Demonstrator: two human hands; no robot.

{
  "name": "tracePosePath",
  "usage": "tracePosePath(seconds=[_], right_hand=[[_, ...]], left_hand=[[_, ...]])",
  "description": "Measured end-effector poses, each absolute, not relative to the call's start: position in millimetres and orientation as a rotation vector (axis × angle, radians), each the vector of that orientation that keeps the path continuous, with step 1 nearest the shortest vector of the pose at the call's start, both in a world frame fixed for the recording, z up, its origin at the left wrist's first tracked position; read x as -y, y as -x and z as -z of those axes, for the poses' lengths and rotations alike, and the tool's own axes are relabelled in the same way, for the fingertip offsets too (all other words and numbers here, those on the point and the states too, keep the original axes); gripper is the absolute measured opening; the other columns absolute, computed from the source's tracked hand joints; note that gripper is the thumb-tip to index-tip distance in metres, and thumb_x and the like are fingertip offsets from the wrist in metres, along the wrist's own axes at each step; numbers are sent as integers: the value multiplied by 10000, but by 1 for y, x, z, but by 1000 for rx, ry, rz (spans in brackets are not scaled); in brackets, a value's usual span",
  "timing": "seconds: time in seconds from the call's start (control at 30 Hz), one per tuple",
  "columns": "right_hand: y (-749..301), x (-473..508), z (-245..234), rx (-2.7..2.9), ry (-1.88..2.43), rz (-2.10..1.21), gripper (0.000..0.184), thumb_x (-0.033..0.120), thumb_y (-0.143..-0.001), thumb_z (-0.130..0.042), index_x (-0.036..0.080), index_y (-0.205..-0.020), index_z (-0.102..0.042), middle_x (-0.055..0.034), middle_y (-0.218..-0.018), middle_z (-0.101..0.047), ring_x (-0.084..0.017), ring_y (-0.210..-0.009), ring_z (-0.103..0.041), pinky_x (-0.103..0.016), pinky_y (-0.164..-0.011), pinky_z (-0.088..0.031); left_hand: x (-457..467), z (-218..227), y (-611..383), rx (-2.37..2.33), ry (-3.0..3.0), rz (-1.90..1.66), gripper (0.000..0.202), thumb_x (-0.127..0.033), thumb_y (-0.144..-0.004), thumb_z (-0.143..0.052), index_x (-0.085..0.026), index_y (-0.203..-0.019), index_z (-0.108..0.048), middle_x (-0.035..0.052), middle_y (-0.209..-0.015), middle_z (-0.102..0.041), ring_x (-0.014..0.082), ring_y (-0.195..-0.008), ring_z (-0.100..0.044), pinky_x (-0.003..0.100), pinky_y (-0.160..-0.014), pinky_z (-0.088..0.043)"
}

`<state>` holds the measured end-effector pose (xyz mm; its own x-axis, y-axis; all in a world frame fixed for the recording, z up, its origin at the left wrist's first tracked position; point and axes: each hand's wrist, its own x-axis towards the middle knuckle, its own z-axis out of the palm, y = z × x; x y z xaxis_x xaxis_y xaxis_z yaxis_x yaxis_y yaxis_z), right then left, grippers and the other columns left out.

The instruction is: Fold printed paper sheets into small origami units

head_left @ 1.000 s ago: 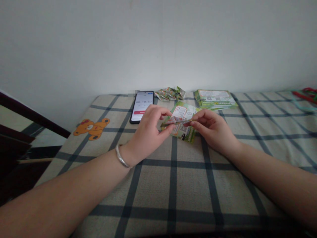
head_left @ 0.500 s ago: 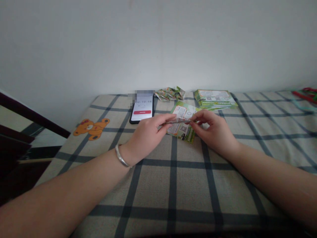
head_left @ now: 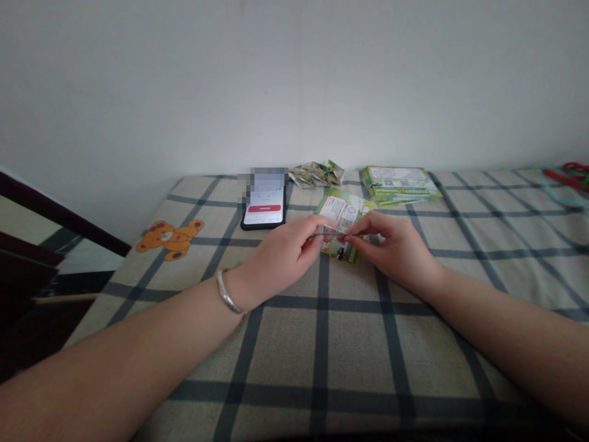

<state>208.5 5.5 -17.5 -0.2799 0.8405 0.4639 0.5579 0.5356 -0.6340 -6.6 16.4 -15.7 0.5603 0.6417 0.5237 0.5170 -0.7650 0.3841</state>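
Observation:
My left hand [head_left: 294,245] is closed with thumb and fingers pinching one end of a thin, flat, folded strip [head_left: 332,232], seen nearly edge-on. My right hand [head_left: 384,239] pinches the strip's other end; its thumb and fingers are curled together. Under and just beyond the hands lies a flat green and white printed packet [head_left: 343,205] with a QR code, partly covered by my fingers. A silver bangle [head_left: 226,291] circles my left wrist.
A phone [head_left: 264,199] lies left of the packet. Folded green wrappers [head_left: 317,174] and a stack of green printed packets [head_left: 400,183] sit by the wall. A bear-shaped picture [head_left: 170,238] is on the checked cloth [head_left: 294,362]; red and teal cords [head_left: 570,178] lie far right.
Both hands have come slightly nearer to me with the strip, which now looks narrower and more edge-on. The packet and phone stay in place.

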Motion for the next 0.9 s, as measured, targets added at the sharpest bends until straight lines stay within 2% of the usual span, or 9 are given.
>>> tracePosePath(seconds=[0.2, 0.4, 0.57, 0.7, 0.9], right_hand=[[-207, -5, 18, 2021, 1092, -457, 41, 175, -805, -656, 199, -791, -686, -8, -763, -718, -140, -706, -651, -244, -628, -466], [-209, -3, 13, 2065, 1008, -545, 48, 193, -829, -638, 196, -848, -682, -5, -814, -720, -135, -757, -651, -235, -686, -480], [-211, -6, 10, 1956, 932, -867, 232, 300, -935, -504, 208, -867, -706, -17, -879, -742, -145, -839, -667, -260, -780, -494], [-210, -9, 13, 1835, 959, -1025, 202, 322, -886, -572, 198, -789, -698, -27, -818, -739, -156, -778, -666, -276, -731, -504], [-208, -10, 15, 1818, 921, -1074, 118, 290, -819, -649, 175, -813, -674, -36, -794, -721, -140, -721, -648, -263, -665, -503]], left_hand=[[-16, 14, 7, -939, -2550, -937, 156, -226, -923, -578, -211, -1072, -623, -10, -1025, -707, 127, -927, -668, 237, -804, -507], [-14, 15, 8, -934, -2552, -1041, 122, -199, -917, -583, -205, -1007, -666, -19, -987, -729, 118, -904, -682, 227, -810, -509], [-14, 15, 9, -890, -2567, -1122, 139, -202, -930, -558, -193, -1007, -674, -4, -973, -733, 124, -892, -687, 232, -803, -525], [-14, 15, 9, -859, -2579, -1134, 158, -186, -938, -536, -193, -1007, -678, -2, -974, -735, 117, -894, -687, 226, -807, -527], [-15, 16, 10, -876, -2515, -1145, 155, -191, -930, -548, -201, -1018, -675, -3, -982, -734, 109, -888, -687, 212, -797, -530]])
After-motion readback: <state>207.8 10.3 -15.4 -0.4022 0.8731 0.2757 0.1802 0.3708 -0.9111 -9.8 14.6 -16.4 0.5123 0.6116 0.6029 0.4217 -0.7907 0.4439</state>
